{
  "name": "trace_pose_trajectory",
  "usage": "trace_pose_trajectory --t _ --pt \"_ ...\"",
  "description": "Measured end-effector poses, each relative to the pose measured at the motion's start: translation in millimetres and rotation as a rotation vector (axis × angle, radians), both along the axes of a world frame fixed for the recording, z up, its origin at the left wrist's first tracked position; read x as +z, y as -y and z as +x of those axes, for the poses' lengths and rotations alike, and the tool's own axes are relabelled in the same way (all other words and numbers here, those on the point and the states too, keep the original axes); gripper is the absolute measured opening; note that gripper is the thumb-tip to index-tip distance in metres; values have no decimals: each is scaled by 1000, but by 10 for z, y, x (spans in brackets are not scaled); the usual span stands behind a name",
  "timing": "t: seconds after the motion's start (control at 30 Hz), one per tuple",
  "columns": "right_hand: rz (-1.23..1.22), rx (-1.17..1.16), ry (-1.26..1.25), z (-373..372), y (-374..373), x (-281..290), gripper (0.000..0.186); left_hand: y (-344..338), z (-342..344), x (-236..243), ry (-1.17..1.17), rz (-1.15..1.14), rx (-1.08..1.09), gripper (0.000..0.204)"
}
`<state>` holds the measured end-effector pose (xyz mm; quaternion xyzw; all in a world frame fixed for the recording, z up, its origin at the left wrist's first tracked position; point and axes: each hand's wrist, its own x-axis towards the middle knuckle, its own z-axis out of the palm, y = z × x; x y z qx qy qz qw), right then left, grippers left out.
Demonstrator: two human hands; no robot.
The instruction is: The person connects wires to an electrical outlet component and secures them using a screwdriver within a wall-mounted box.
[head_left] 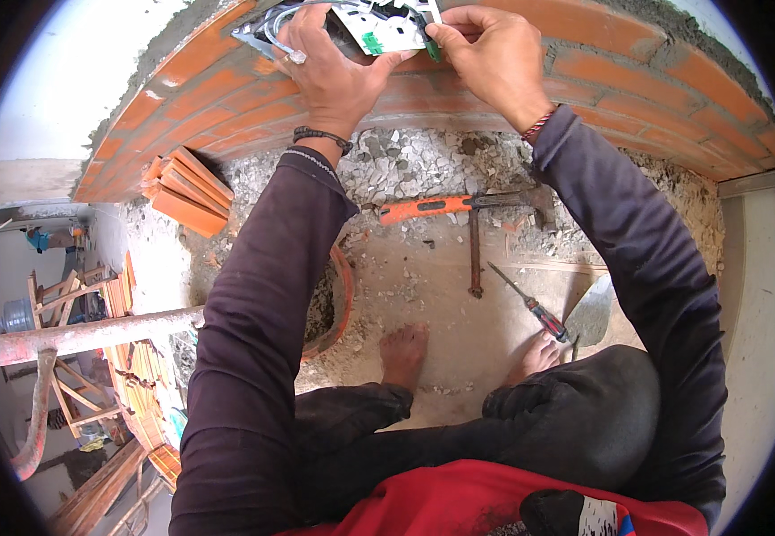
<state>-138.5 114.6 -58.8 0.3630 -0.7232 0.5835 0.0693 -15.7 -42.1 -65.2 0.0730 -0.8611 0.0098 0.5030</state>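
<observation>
One white panel (398, 37) sits between the left hand (341, 85), half open (its hold I can't tell), and the right hand (497, 64), pinching the panel's right edge.

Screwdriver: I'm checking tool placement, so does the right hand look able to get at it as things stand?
Probably, once freed: the right hand is up pinching the white panel's edge. The screwdriver lies on the floor by the right foot, with nothing seen covering it.

Both arms (253, 322) reaching forward; left hand (338, 82), thumb (391, 62) extended; right hand (502, 67) pinching.
</observation>
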Motion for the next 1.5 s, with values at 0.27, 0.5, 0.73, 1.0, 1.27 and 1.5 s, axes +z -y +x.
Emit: trace_pose_trajectory --t 0.27,0.5,0.73,1.0,1.27,1.5 --pt "175 46 111 -128 -39 -55 26 -90 10 76 -2 12 40 100" --pt "145 74 141 -151 37 -138 25 -97 -1 -66 -14 61 89 95" --pt "161 63 98 -163 32 -127 24 -336 -69 -201 -66 240 100 97" --pt "137 137 228 -133 38 -30 21 -441 -60 -161 -64 295 -7 113" --pt "59 260 472 -321 15 -61 23 -700 -287 -116 -172 486 123 115" --pt "316 142 210 -264 -40 167 31 -689 -343 -171 -275 504 88 109"
